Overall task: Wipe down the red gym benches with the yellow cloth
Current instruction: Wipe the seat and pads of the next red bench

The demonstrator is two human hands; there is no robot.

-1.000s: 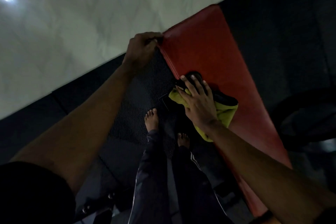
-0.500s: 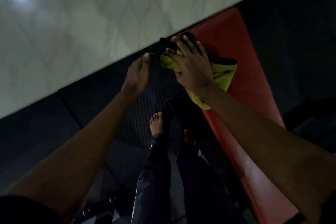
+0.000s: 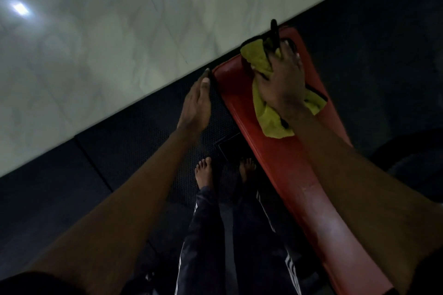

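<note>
Right hand (image 3: 280,81), farther up glossy red desk (image 3: 282,163) now, presses crumpled yellow cloth (image 3: 268,112) | fingers (image 3: 291,51) spread, tips blurred | left hand (image 3: 196,105) fingers straight

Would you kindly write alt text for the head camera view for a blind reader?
A person's right hand presses a yellow cloth onto the far end of a red gym bench. The left hand is held flat beside the bench's edge.

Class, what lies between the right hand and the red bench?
The yellow cloth: in the head view it is spread on the bench, directly under the right hand.
</note>
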